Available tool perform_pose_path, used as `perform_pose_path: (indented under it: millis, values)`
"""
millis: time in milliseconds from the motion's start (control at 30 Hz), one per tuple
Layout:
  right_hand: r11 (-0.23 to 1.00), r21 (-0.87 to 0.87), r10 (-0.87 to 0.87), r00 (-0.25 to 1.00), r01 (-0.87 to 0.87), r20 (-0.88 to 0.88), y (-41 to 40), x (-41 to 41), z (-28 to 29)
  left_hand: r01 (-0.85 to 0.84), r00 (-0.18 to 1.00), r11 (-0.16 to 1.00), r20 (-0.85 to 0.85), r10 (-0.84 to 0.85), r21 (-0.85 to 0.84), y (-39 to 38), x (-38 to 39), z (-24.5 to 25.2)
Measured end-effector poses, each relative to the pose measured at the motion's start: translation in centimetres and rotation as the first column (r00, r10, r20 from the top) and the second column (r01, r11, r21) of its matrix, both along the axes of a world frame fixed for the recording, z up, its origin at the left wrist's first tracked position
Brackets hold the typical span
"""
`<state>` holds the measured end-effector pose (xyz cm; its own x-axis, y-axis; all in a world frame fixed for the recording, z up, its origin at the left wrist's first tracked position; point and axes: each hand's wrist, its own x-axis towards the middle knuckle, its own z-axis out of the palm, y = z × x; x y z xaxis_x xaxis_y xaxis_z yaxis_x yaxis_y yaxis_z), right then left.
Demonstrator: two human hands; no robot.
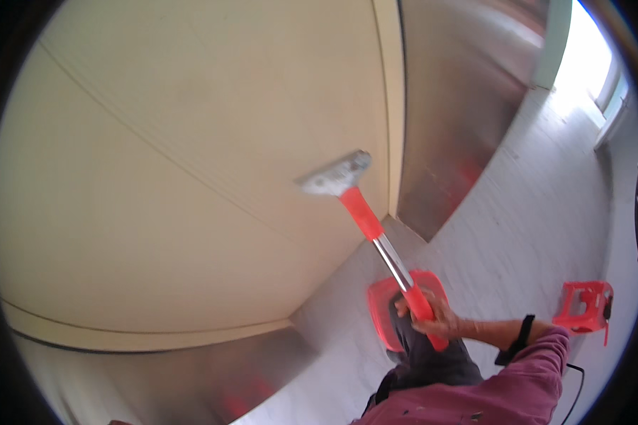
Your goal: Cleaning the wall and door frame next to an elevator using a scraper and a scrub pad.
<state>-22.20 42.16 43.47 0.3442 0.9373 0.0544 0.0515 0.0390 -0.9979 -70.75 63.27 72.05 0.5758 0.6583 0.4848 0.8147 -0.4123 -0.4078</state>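
My right hand (440, 319) is closed around the lower red grip of a long-handled scraper (394, 261). The scraper has a bare metal shaft between red sections and a wide pale metal head (337, 176). Its head lies over the lower right part of a large beige panel (202, 133); whether the blade touches the surface cannot be told. Thin curved lines run across the panel. My left hand is not clearly in view; a small brownish shape at the bottom left edge is too cut off to identify.
A red plastic stool (378, 311) is below my right hand, partly hidden by my dark-trousered leg. A red plastic object (585, 307) stands at the right, near a dark cable (581, 388). Shiny metal panels (446, 106) flank the beige one. Grey floor (542, 212) extends towards a bright opening.
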Motion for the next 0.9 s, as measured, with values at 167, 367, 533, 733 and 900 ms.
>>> perform_pose_path:
  millis: [167, 367, 533, 733, 900]
  values:
    - [0.997, -0.011, 0.076, 0.997, -0.076, -0.025, 1.9, 0.2, 1.2, 0.182, 0.983, 0.981, 0.032, -0.18, -0.072, 10.4, 10.3, -2.9]
    - [0.911, -0.404, 0.184, 0.96, -0.086, 0.21, 3.0, -1.4, 3.7, 0.422, 0.906, 0.887, 0.134, -0.402, -0.186, 26.4, 26.8, -8.2]
    - [0.773, -0.607, 0.328, 0.936, -0.185, 0.132, 2.2, -0.6, 3.3, 0.51, 0.857, 0.826, 0.216, -0.467, -0.238, 29.3, 34.2, -11.6]
    - [0.705, -0.683, 0.324, 0.944, -0.193, 0.068, 2.2, 0.7, 2.6, 0.531, 0.845, 0.797, 0.25, -0.473, -0.286, 30.8, 39.1, -12.1]
    - [0.602, -0.763, 0.234, 0.965, -0.238, -0.116, 2.1, 0.0, 0.5, 0.451, 0.888, 0.836, 0.247, -0.388, -0.311, 30.7, 34.7, -10.1]
